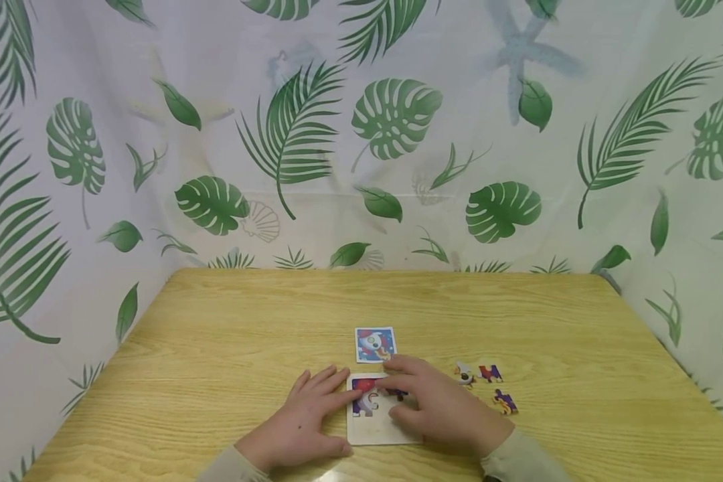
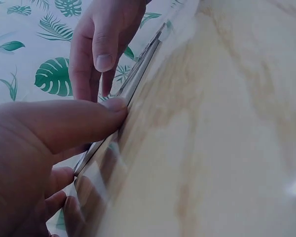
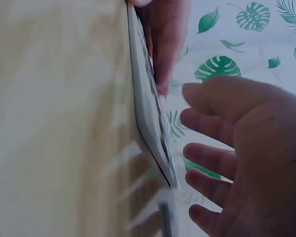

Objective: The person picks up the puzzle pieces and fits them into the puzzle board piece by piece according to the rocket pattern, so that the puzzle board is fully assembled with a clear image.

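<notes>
A small cream puzzle board [image 1: 382,432] lies on the table with a few jigsaw pieces [image 1: 364,402] in its upper left, showing a red and purple picture. My left hand [image 1: 310,418] lies along the board's left side, fingers extended; its index fingertip touches the pieces there, and the thumb is at the lower left edge. Over the board's right half is my right hand [image 1: 436,405], which partly hides a dark purple piece [image 1: 399,393]. In the right wrist view, the right hand's fingers [image 3: 209,155] are spread apart with nothing between them, beside the board's edge [image 3: 145,106].
A picture card [image 1: 375,345] with a white and red figure on blue lies just behind the board. Several loose jigsaw pieces [image 1: 505,402] lie to the right, beyond the right hand. A leaf-patterned curtain [image 1: 313,227] hangs behind the wooden table [image 1: 247,321].
</notes>
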A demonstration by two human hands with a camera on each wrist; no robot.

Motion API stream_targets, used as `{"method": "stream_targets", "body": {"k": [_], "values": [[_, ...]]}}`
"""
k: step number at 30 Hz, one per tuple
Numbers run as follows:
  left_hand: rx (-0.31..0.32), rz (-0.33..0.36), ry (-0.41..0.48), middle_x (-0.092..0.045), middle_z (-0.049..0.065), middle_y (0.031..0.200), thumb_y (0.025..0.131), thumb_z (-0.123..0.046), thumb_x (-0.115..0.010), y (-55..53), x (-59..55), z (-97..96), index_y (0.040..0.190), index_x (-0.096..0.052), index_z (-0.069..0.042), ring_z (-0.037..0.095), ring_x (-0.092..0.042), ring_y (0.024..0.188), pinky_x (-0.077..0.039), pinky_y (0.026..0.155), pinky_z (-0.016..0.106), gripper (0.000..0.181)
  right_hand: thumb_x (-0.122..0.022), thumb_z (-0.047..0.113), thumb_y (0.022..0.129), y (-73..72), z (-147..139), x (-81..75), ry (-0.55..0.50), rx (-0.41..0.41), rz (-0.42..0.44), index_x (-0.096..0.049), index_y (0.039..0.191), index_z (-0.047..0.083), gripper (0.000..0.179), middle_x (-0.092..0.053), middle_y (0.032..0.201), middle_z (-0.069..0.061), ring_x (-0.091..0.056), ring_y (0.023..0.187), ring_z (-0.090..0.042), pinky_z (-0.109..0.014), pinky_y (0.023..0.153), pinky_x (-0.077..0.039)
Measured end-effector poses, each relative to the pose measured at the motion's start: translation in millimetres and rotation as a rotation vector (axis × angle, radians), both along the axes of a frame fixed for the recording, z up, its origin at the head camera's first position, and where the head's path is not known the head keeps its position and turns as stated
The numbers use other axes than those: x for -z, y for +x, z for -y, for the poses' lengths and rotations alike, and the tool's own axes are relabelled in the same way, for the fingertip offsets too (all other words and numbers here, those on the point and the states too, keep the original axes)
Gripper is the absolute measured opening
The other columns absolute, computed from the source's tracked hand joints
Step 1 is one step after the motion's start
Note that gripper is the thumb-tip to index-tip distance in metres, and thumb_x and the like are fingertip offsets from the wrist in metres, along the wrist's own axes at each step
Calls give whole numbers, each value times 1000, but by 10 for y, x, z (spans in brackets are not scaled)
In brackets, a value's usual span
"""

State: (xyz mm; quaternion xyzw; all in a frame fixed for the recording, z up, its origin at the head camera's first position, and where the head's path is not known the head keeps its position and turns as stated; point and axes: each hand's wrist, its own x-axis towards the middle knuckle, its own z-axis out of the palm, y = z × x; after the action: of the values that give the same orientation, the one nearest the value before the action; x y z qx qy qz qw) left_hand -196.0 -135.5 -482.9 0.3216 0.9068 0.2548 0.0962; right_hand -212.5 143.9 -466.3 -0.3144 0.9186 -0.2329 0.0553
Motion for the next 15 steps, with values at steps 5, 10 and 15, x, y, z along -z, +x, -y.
{"method": "stream_targets", "body": {"k": [5, 10, 15], "values": [[-20, 6, 5, -25, 2, 166, 84, -54, -73, -9, 8, -7, 152, -49, -29, 29, -14, 153, -1, 119, 61, 76, -67, 33, 97, -58, -117, -100, -27, 53, 12, -66, 137, 22, 41, -45, 154, -4, -41, 141, -30, -55, 110, -38], [-31, -6, 13, -27, 3, 165, 84, -51, -74, -16, 19, -16, 152, -49, -28, 29, -16, 153, 0, 120, 59, 76, -68, 30, 97, -133, -328, -179, -40, 112, -20, -65, 136, 19, 41, -45, 153, -8, -42, 139, -36, -58, 109, -39], [-32, -13, 13, -28, 4, 165, 83, -49, -74, 1, 19, -9, 153, -47, -28, 30, -16, 153, 0, 119, 60, 78, -68, 32, 98, -181, -596, -203, -28, 168, -34, -64, 138, 18, 43, -43, 155, -10, -41, 139, -39, -59, 107, -40]]}}
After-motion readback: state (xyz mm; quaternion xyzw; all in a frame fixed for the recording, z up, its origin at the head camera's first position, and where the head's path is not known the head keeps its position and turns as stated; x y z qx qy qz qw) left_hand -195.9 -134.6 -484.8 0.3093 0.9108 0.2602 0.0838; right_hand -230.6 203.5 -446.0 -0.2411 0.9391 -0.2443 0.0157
